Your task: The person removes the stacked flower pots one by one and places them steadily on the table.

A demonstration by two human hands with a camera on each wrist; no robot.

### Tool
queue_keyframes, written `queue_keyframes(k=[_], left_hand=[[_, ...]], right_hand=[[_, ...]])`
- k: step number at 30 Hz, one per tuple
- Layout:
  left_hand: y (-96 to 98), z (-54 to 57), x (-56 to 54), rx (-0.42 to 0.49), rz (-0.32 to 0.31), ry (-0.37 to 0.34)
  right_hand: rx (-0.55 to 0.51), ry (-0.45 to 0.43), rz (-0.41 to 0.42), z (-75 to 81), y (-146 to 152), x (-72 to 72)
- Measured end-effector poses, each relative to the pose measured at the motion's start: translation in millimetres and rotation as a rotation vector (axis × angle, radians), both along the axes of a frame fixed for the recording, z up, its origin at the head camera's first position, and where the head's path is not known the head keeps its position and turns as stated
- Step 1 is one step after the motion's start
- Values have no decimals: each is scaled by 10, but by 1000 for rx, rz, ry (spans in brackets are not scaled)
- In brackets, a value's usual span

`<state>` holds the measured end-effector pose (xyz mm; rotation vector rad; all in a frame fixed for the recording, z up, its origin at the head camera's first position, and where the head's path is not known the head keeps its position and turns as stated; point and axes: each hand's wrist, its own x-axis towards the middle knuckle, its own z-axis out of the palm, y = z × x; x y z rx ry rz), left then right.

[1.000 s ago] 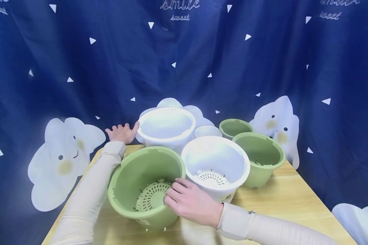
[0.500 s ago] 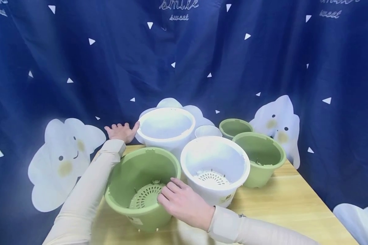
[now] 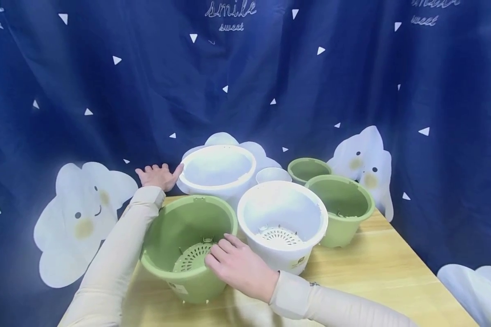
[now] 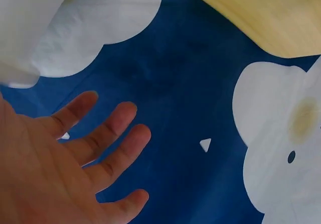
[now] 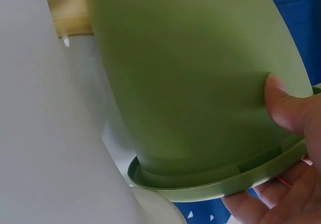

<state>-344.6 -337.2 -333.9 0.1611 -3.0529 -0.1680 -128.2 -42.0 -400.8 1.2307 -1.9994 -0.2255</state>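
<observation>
Large round plastic flower pots with slotted bottoms stand on a table. My right hand (image 3: 245, 268) grips the near right rim of a green flower pot (image 3: 167, 236) at the front left. In the right wrist view the thumb presses the outer wall of that pot, and the other fingers wrap the rim. Behind it, my left hand (image 3: 158, 176) is spread with its thumb at the left rim of a white flower pot (image 3: 217, 168). The left wrist view shows the palm and fingers stretched out, holding nothing. Another white flower pot (image 3: 280, 213) stands right beside the gripped one.
Two more green flower pots, a nearer one (image 3: 339, 200) and a farther smaller one (image 3: 309, 169), stand at the right. A small white pot (image 3: 274, 175) is tucked between the others. The wooden table (image 3: 372, 272) ends at a dark blue curtain (image 3: 245, 100) with cloud prints.
The front green flower pot has shifted slightly left with my right hand on its rim, opening a gap beside the white pot. My left hand keeps its place; the head view turned slightly.
</observation>
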Motion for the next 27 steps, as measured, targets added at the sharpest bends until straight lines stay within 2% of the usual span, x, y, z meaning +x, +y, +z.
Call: queue_keyframes(k=[4, 9, 12, 15, 18, 21, 24, 27], left_hand=[[-57, 123, 47, 19, -1, -31], [-151, 434, 189, 69, -42, -93], [-175, 606, 335, 104, -86, -84], [-147, 701, 566, 135, -121, -39], [-79, 702, 874, 165, -149, 43], [14, 642, 1229, 194, -175, 138], [132, 504, 1571, 218, -197, 222], [271, 309, 1876, 237, -211, 289]], right_hand=[[11, -12, -9, 17, -27, -33], [15, -26, -28, 46, -62, -126], [17, -31, -41, 60, -71, -195], [20, -37, -36, 73, -84, -250], [22, -41, -25, 85, -107, -291], [23, -51, -24, 87, -150, -321], [23, -85, -37, 83, -181, -327], [8, -151, -43, 72, -188, -291]])
